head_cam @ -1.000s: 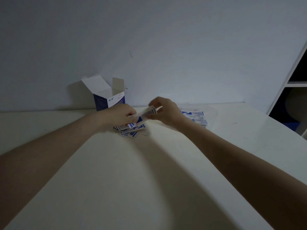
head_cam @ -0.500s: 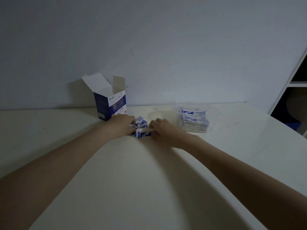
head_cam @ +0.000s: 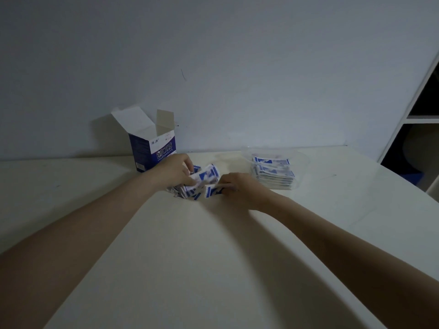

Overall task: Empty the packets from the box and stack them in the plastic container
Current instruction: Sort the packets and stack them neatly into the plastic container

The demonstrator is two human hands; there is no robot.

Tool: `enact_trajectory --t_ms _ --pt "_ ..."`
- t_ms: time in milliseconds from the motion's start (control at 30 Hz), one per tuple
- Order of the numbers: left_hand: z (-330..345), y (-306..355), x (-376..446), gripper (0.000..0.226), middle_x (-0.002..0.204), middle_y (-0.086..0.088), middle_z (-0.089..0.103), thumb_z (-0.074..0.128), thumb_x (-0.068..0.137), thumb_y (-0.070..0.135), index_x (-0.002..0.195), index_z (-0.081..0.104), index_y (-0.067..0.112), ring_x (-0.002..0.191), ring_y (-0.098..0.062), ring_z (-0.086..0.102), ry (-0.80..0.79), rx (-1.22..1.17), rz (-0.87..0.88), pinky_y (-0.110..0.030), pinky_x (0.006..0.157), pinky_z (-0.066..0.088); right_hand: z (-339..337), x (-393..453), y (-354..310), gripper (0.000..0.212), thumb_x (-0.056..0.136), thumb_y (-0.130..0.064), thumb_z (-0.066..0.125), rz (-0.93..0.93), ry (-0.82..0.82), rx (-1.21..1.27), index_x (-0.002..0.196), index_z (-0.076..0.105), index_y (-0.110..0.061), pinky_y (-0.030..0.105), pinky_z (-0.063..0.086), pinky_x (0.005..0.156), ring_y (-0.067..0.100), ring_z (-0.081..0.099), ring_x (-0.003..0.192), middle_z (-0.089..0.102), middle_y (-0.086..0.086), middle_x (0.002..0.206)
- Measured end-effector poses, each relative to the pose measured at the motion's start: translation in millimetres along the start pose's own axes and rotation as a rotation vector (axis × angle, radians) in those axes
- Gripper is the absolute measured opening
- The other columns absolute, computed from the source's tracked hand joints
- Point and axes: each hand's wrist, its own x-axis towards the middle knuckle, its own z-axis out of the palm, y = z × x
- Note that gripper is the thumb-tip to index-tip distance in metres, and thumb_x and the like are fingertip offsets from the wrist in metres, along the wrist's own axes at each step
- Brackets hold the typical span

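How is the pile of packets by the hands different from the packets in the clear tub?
The loose packets lie jumbled on the table, pointing every way; the packets in the plastic container sit in a flat, tidy stack. The left hand and right hand are handling the loose ones; nobody touches the stacked ones. Both lots are white with blue marks.

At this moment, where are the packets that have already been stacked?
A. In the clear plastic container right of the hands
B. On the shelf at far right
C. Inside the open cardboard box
A: a neat stack of packets sits inside the clear plastic container, right of both hands.
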Motion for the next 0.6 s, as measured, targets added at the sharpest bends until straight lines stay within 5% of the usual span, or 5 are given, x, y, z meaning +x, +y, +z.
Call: enact_trajectory --t_ms 133,200,300,467,600 --pt "-9.3 1.6 -4.3 0.019 0.073 -0.002 0.057 0.071 0.081 0.014 0.097 0.066 0.007 0.059 -0.014 0.051 0.082 -0.072 -0.042 -0.020 0.051 0.038 -1.5 2.5 -6.3 0.018 0.090 -0.005 0.050 0.193 0.077 0.368 0.074 0.056 0.001 0.023 0.035 0.058 0.019 0.050 0.066 0.055 0.008 0.071" --pt "-10.5 -0.6 -5.4 0.018 0.067 0.002 0.055 0.070 0.083 0.017 0.097 0.066 0.006 0.047 -0.008 0.054 0.130 -0.157 -0.064 -0.016 0.047 0.042 0.2 7.3 -10.5 0.024 0.090 -0.002 0.050 0.314 0.145 0.704 0.066 0.053 -0.003 0.028 0.049 0.069 0.024 0.060 0.072 0.057 0.013 0.071" --pt "-10.1 -4.4 -4.9 0.028 0.062 0.002 0.052 0.070 0.082 0.013 0.103 0.065 -0.005 0.030 0.002 0.049 0.190 -0.241 -0.101 -0.007 0.035 0.036 -1.5 13.6 -21.4 0.014 0.090 0.003 0.048 0.443 0.186 1.090 0.097 0.059 0.009 0.045 0.052 0.083 0.038 0.063 0.093 0.062 0.028 0.101" --pt "-7.2 -0.4 -8.0 0.022 0.066 -0.004 0.053 0.069 0.083 0.023 0.083 0.067 0.002 0.062 -0.015 0.048 0.088 -0.176 -0.032 -0.024 0.061 0.040 -0.1 21.7 -38.5 0.014 0.088 0.008 0.048 0.461 0.165 1.356 0.097 0.058 0.006 0.032 0.050 0.069 0.022 0.056 0.073 0.058 0.015 0.086" --pt "-1.4 6.0 -8.9 0.024 0.059 -0.001 0.054 0.070 0.081 0.016 0.065 0.052 0.015 0.053 -0.015 0.050 0.037 -0.068 0.041 -0.024 0.057 0.042 3.3 24.0 -44.7 0.015 0.087 0.006 0.053 0.504 0.191 1.329 0.100 0.056 0.002 0.035 0.052 0.062 0.023 0.057 0.070 0.057 0.013 0.080"
